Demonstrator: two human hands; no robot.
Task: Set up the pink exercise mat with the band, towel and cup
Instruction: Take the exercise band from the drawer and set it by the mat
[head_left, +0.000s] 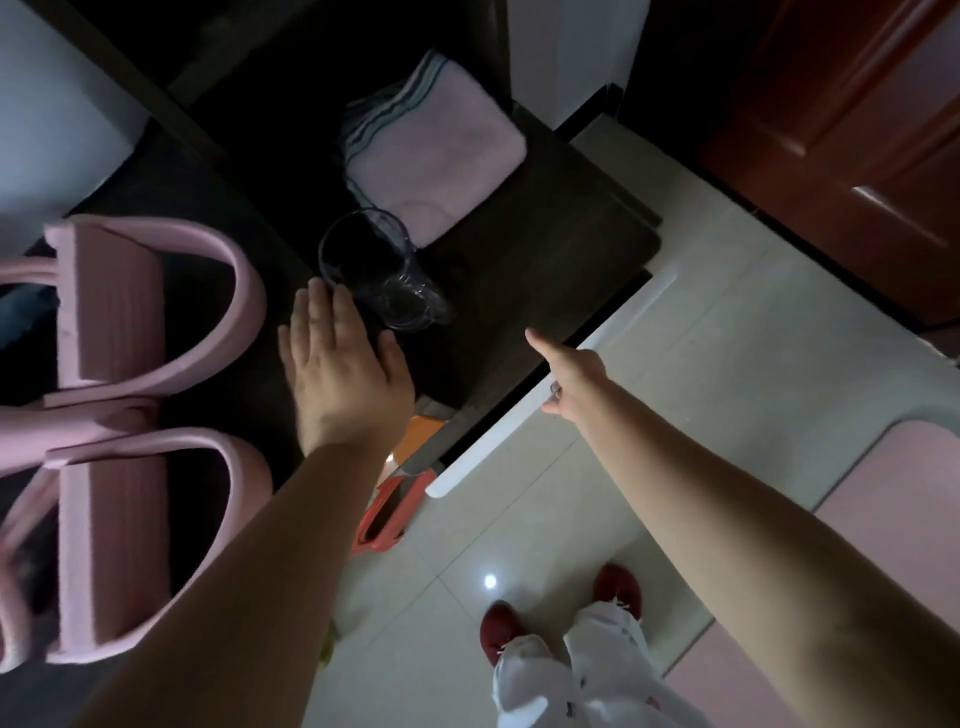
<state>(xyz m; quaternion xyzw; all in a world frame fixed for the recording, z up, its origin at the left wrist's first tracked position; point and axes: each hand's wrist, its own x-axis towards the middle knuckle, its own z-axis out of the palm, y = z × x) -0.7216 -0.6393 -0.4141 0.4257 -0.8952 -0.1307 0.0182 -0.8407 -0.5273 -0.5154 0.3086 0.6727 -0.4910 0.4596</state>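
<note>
**Both hands out over the dark worktop**

Dark worktop (545, 270) across the upper middle. Pink exercise mat (904, 519) on the pale floor at the right edge. Pink band (114, 364) with looped handles at far left, on the dark surface. Folded pink towel (441, 156) at the back of the worktop. Left hand (343, 364) flat, fingers straight and together, holding nothing, tips at the clear cup (379, 270). Right hand (571, 376) over the worktop's front edge, one finger stretched forward, others hidden.
</note>
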